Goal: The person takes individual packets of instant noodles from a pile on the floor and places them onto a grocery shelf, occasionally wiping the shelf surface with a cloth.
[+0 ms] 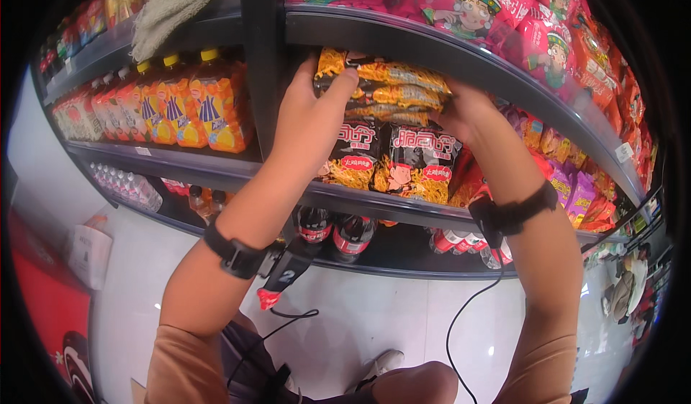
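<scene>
Between my two hands is a stack of several black-and-yellow noodle snack bags (399, 82), lying flat just under the upper shelf. My left hand (317, 105) grips the stack's left end, thumb on the near side and the other fingers hidden behind. At the right end my right hand (466, 112) closes on the same bags; most of its fingers are out of sight. Directly below, similar noodle snack bags (419, 161) stand upright on the middle shelf, black above and yellow below.
A dark post (265, 58) splits the shelving, with orange drink bottles (216, 109) on its left. Pink snack bags (468, 5) fill the shelf above. Dark cola bottles (353, 233) stand below. A grey cloth (176, 12) hangs at upper left. Cables dangle from both my wrist straps.
</scene>
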### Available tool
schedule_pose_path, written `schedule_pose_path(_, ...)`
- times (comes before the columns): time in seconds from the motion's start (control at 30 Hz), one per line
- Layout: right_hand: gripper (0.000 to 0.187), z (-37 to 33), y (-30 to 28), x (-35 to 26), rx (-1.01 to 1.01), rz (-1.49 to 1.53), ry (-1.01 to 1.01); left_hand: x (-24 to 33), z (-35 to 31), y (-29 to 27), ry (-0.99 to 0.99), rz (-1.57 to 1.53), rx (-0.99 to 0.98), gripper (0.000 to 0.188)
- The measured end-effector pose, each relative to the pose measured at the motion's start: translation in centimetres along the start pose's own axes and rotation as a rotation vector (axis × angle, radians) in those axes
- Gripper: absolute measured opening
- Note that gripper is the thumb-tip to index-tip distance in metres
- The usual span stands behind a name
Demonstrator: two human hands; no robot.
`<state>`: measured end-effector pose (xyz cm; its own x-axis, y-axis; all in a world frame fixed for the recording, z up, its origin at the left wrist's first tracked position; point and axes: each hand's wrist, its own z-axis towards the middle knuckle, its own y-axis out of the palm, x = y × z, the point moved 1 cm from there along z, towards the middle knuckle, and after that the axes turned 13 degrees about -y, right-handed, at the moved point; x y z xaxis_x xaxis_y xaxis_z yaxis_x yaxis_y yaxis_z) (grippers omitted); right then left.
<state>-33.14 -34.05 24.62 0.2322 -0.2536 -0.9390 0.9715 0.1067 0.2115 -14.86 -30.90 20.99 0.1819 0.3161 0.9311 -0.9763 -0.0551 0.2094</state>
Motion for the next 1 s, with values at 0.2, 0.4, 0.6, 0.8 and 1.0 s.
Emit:
schedule_pose_path(0.2,0.036,3.5,-0.2,1.3,0.166,-0.056,-0.048,-2.8,4.7,0.6,0.196,0.062,0.206,0.045)
schedule_pose_path(0.4,0.032,6.9,0.7,5.3,0.091,-0.045,-0.145,-5.1,9.2,0.6,0.117,-0.112,0.456,0.039)
schedule_pose_path(0.6,0.049,9.2,0.9,7.1,-0.023,-0.327,-0.491,-5.5,6.8,2.2,0.361,0.513,0.654,0.048)
schedule_pose_path(0.8,0.050,9.2,-1.5,6.0,-0.187,-0.347,-0.372,-4.5,4.1,1.2,0.282,0.858,0.313,0.071)
schedule_pose_path(1.0,0.034,8.1,-3.0,4.3,-0.019,-0.248,-0.479,-4.9,6.3,1.1,0.411,0.974,0.379,0.070)
